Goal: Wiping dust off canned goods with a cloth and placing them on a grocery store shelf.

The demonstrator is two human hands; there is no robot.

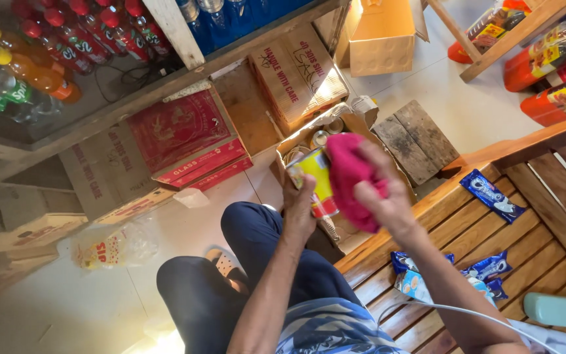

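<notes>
small shop | shelved soda bottles (67, 46) | stacked cartons (185, 134) | snack packets (492, 195) on wooden counter (492, 242)

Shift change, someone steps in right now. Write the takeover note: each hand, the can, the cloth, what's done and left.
Left hand: grips a yellow can upright above the open carton.
Right hand: presses a pink cloth against the can's side.
Done: can is out of the carton and under the cloth.
Left: more cans sit in the carton; whether this one is clean cannot be told.
</notes>
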